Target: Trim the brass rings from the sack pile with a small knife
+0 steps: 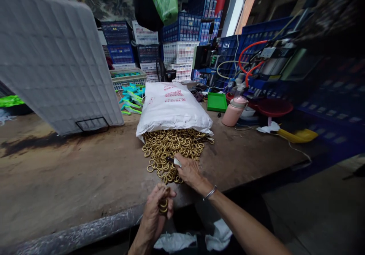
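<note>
Gold-coloured rings [168, 144] spill in a heap from the mouth of a white sack [176, 108] with red print. My left hand [156, 209], below the near edge of the heap, curls around several gold rings [163, 205]. Over the front right of the heap, my right hand [189, 171] is closed on a small tool with a white body [177, 163] and a dark tip. The tip points left, just above or among the rings; the tool's exact kind is unclear. A metal bracelet circles the right wrist.
A large pale ribbed panel [62, 65] stands on the wooden table [85, 182] at left. Turquoise and green plastic pieces [132, 99] lie behind the sack. To the right are a green tray [216, 102], a pink bottle [234, 111], a red dish [275, 107] and a yellow scoop [298, 136].
</note>
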`<control>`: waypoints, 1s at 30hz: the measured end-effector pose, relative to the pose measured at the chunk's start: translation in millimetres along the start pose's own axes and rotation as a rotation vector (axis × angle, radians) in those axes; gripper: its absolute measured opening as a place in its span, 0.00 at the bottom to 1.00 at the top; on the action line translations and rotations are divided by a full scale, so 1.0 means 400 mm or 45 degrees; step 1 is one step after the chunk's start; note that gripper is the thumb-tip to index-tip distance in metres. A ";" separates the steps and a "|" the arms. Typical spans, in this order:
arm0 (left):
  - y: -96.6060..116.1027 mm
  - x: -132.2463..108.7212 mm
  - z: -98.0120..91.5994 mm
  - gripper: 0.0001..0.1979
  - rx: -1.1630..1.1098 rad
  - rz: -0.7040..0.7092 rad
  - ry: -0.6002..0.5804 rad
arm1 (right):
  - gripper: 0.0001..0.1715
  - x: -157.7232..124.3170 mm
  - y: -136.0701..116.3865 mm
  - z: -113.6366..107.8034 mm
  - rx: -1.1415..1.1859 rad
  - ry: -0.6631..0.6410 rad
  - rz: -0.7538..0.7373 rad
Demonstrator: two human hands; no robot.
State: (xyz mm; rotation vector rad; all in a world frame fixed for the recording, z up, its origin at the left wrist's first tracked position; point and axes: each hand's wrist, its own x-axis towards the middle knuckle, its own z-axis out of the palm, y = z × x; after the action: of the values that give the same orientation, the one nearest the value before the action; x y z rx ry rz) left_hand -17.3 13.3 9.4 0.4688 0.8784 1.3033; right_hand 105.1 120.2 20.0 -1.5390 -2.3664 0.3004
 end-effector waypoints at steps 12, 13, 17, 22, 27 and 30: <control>0.013 0.022 -0.019 0.09 -0.238 -0.187 0.091 | 0.06 0.028 0.018 0.020 0.109 0.013 0.105; 0.013 0.026 -0.019 0.09 -0.220 -0.182 0.091 | 0.06 0.030 0.026 0.023 0.224 0.027 0.135; 0.017 0.038 -0.001 0.12 -0.149 -0.169 0.052 | 0.06 0.030 0.054 0.026 0.746 0.072 0.204; 0.024 0.058 0.028 0.15 0.006 -0.092 0.067 | 0.08 0.005 0.070 0.002 1.038 0.128 0.240; 0.020 0.088 0.044 0.18 0.288 0.046 0.144 | 0.08 -0.028 0.061 -0.025 1.193 0.048 0.255; 0.014 0.105 0.052 0.19 0.428 0.132 0.140 | 0.07 -0.041 0.041 -0.042 1.253 -0.009 0.284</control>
State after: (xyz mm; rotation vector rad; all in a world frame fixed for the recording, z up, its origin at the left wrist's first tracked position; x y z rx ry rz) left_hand -3.9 58.2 14.0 0.7186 1.1863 1.2889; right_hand 131.3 111.9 27.9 -1.2461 -1.5783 1.2771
